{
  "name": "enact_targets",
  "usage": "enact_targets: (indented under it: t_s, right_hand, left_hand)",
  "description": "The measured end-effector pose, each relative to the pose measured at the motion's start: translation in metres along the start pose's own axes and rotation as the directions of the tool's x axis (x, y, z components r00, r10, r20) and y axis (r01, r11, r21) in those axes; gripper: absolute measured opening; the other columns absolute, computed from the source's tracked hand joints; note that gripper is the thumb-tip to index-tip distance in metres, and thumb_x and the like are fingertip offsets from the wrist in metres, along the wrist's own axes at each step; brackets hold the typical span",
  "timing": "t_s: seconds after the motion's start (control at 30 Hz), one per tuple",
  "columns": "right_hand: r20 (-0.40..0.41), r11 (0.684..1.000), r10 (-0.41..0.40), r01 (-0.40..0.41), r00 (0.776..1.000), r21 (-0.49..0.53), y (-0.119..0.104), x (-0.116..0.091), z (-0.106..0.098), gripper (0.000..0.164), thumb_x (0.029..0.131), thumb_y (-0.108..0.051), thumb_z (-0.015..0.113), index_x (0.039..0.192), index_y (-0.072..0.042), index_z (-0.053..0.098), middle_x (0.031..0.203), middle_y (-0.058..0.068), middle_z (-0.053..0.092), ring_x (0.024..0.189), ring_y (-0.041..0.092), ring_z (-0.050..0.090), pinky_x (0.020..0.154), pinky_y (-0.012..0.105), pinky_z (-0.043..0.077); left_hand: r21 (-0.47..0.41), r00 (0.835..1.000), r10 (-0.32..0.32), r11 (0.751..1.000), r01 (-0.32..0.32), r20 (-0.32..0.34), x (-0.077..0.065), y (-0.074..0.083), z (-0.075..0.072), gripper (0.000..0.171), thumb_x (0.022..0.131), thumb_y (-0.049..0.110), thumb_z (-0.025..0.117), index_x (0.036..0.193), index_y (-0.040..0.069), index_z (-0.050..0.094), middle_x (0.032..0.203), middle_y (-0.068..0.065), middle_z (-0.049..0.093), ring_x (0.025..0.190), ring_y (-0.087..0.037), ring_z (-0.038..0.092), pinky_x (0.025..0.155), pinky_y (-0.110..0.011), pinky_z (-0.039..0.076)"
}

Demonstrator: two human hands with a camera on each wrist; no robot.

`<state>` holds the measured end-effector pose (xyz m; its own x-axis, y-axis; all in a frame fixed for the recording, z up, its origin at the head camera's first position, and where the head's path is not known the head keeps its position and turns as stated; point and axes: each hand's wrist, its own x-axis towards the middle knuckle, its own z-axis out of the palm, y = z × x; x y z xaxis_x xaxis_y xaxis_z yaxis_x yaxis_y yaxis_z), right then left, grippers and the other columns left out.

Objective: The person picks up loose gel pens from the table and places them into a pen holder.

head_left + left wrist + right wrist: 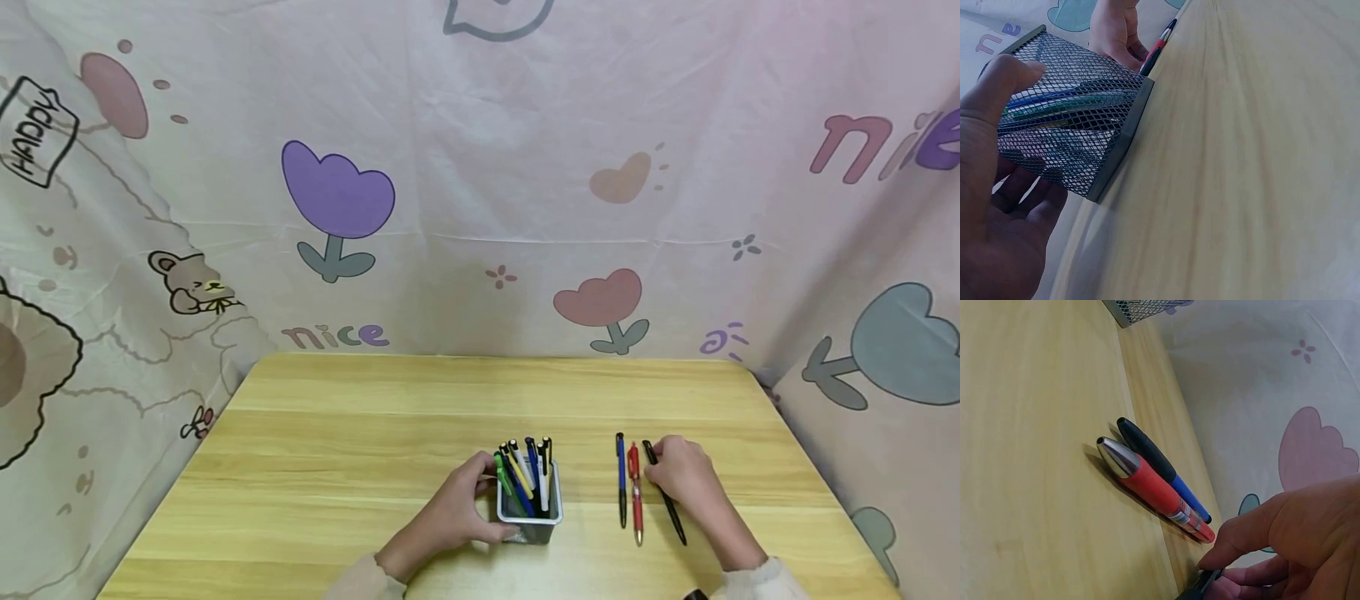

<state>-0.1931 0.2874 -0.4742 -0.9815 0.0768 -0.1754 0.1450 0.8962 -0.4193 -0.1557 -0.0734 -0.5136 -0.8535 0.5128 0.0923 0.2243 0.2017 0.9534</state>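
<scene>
A mesh pen holder (pixel 534 532) with a pale rim stands on the table, packed with several pens. My left hand (pixel 456 510) grips it from the left side; in the left wrist view the thumb lies along one mesh wall and the fingers curl round another. To the right, my right hand (pixel 684 472) pinches a black pen (pixel 672 510) near its upper end, between thumb and fingers. Only a short dark part of that pen (pixel 1192 594) shows in the right wrist view. A red pen (pixel 637 502) and a blue pen (pixel 622 483) with a black grip lie just left of it.
The light wooden table (pixel 360 433) reaches back to a printed cloth (pixel 480 183) hanging behind it and at both sides. A small dark object (pixel 696 595) shows at the bottom edge beside the right sleeve.
</scene>
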Motion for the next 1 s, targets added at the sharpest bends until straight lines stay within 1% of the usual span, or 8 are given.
enact_targets:
  t_s: [0.13, 0.2, 0.3, 0.37, 0.47, 0.6, 0.83, 1.0]
  right_hand:
    - [-0.010, 1.000, -0.003, 0.003, 1.000, 0.020, 0.000, -0.004, -0.002, 0.035, 0.085, -0.009, 0.072, 0.112, 0.012, 0.068, 0.108, 0.030, 0.071, 0.079, 0.027, 0.061, 0.061, 0.034, 0.056]
    - [-0.017, 0.999, 0.000, 0.001, 1.000, 0.041, -0.001, -0.006, -0.003, 0.027, 0.086, -0.009, 0.070, 0.106, 0.010, 0.070, 0.096, 0.022, 0.072, 0.074, 0.024, 0.059, 0.058, 0.032, 0.053]
    - [-0.034, 0.998, 0.000, 0.002, 0.999, 0.066, -0.002, -0.009, -0.006, 0.016, 0.089, -0.010, 0.069, 0.095, 0.004, 0.069, 0.079, 0.010, 0.065, 0.066, 0.020, 0.055, 0.053, 0.028, 0.047]
    - [-0.051, 0.997, -0.001, 0.004, 0.999, 0.071, -0.004, -0.011, -0.009, 0.013, 0.091, -0.012, 0.069, 0.090, 0.001, 0.068, 0.073, 0.007, 0.061, 0.064, 0.019, 0.053, 0.052, 0.027, 0.044]
    - [-0.084, 0.997, -0.019, 0.025, 0.996, 0.069, -0.008, -0.013, -0.012, 0.016, 0.091, -0.015, 0.071, 0.090, 0.001, 0.069, 0.075, 0.007, 0.065, 0.064, 0.018, 0.055, 0.051, 0.028, 0.045]
    - [-0.137, 0.995, -0.070, 0.080, 0.988, 0.063, -0.014, -0.018, -0.017, 0.021, 0.089, -0.013, 0.070, 0.098, 0.005, 0.072, 0.086, 0.012, 0.075, 0.070, 0.019, 0.063, 0.055, 0.029, 0.053]
    - [-0.194, 0.984, -0.140, 0.158, 0.971, 0.083, -0.032, -0.028, -0.025, 0.016, 0.093, -0.016, 0.072, 0.093, -0.001, 0.070, 0.078, 0.005, 0.069, 0.068, 0.017, 0.057, 0.058, 0.027, 0.046]
    - [-0.235, 0.972, -0.164, 0.197, 0.958, 0.126, -0.045, -0.037, -0.031, 0.021, 0.095, -0.020, 0.073, 0.101, 0.000, 0.073, 0.085, 0.006, 0.074, 0.076, 0.016, 0.067, 0.064, 0.028, 0.056]
  left_hand:
    - [0.003, 1.000, -0.001, 1.000, 0.001, 0.002, 0.000, 0.000, 0.000, 0.067, 0.072, 0.013, 0.092, 0.125, 0.007, 0.052, 0.131, -0.012, 0.061, 0.126, -0.030, 0.067, 0.109, -0.026, 0.056]
    - [0.004, 1.000, -0.002, 1.000, 0.002, 0.001, 0.000, 0.001, 0.000, 0.067, 0.072, 0.013, 0.092, 0.125, 0.007, 0.052, 0.131, -0.012, 0.062, 0.126, -0.030, 0.067, 0.109, -0.026, 0.056]
    - [0.003, 1.000, -0.006, 1.000, 0.006, -0.001, 0.000, 0.001, 0.000, 0.067, 0.072, 0.014, 0.093, 0.124, 0.008, 0.052, 0.131, -0.012, 0.062, 0.125, -0.030, 0.067, 0.109, -0.026, 0.056]
    - [0.004, 1.000, -0.006, 1.000, 0.006, -0.003, 0.000, 0.002, 0.000, 0.067, 0.072, 0.014, 0.093, 0.124, 0.008, 0.052, 0.131, -0.011, 0.062, 0.125, -0.029, 0.067, 0.109, -0.026, 0.057]
    - [0.007, 1.000, -0.007, 1.000, 0.007, -0.003, -0.001, 0.002, 0.000, 0.067, 0.072, 0.015, 0.093, 0.125, 0.008, 0.052, 0.131, -0.011, 0.062, 0.125, -0.029, 0.067, 0.109, -0.026, 0.057]
    - [0.013, 1.000, -0.007, 1.000, 0.007, -0.003, -0.001, 0.002, 0.000, 0.067, 0.071, 0.015, 0.093, 0.125, 0.008, 0.052, 0.131, -0.011, 0.062, 0.125, -0.029, 0.068, 0.109, -0.025, 0.057]
    - [0.016, 1.000, -0.007, 1.000, 0.007, -0.006, -0.001, 0.003, 0.000, 0.067, 0.071, 0.013, 0.093, 0.125, 0.008, 0.053, 0.131, -0.011, 0.062, 0.125, -0.031, 0.067, 0.109, -0.025, 0.056]
    - [0.019, 1.000, -0.005, 1.000, 0.005, -0.009, -0.001, 0.003, 0.000, 0.068, 0.071, 0.012, 0.093, 0.125, 0.008, 0.053, 0.130, -0.012, 0.062, 0.126, -0.034, 0.067, 0.109, -0.025, 0.056]
